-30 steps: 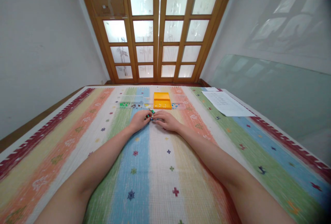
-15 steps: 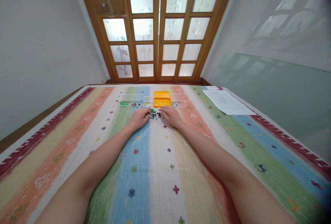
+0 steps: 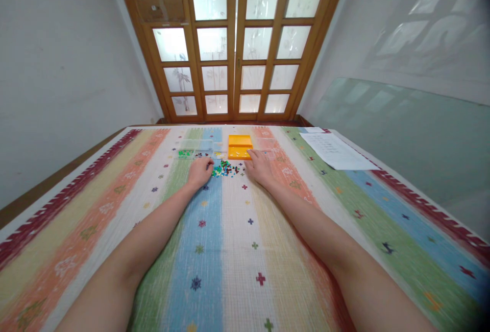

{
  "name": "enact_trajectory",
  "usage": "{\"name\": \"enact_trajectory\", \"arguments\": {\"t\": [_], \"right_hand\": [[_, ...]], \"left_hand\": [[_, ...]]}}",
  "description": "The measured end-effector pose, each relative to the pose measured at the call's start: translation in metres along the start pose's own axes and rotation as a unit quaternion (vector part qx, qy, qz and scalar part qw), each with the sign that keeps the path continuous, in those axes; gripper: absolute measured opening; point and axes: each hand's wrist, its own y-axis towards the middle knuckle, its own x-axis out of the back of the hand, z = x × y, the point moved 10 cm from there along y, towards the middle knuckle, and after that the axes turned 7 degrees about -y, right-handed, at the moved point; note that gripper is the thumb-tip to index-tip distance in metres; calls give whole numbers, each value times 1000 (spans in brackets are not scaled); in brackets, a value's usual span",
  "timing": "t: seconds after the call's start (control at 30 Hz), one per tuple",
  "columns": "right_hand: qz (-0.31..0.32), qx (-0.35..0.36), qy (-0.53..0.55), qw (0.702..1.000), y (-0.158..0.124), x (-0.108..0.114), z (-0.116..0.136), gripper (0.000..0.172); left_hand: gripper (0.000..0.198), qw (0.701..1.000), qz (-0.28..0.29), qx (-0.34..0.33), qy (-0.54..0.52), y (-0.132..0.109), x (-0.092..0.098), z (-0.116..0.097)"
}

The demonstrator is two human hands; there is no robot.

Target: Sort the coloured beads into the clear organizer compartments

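A loose pile of small mixed beads [image 3: 228,169], green, blue, dark and reddish, lies on the tablecloth between my hands. My left hand [image 3: 199,172] is at the pile's left edge, its fingers curled together; whatever they may pinch is too small to see. On the other side, my right hand [image 3: 261,168] lies with fingers stretched and apart, its fingertips by the right front corner of an opened yellow box [image 3: 240,141]. A few pale pieces are in that box. Left of it, a clear box [image 3: 195,144] holds green and dark pieces in its front part.
Another clear box [image 3: 266,143] stands right of the yellow one, partly behind my right hand. Printed paper sheets [image 3: 337,152] lie at the table's right side. A striped tablecloth [image 3: 237,250] covers the table; wooden glazed doors [image 3: 235,46] stand beyond it.
My hands have moved apart, the left one leftward and the right one rightward, off the bead pile. More of the pile now shows between them. The boxes have stayed in place.
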Motion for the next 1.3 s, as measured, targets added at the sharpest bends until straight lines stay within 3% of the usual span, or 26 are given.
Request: {"name": "enact_trajectory", "arguments": {"t": [0.43, 0.83, 1.0, 1.3], "right_hand": [[18, 17, -6, 1000, -3, -6, 2, 36], [13, 57, 3, 998, -4, -6, 11, 32], [38, 86, 3, 996, -5, -8, 19, 31], [63, 114, 18, 991, -5, -8, 28, 26]], "left_hand": [[24, 999, 36, -23, -8, -1, -11, 0], [9, 999, 30, -25, -7, 0, -10, -2], [7, 999, 32, -35, -3, -1, -9, -6], [7, 998, 23, 7, -51, -1, -5, -4]]}}
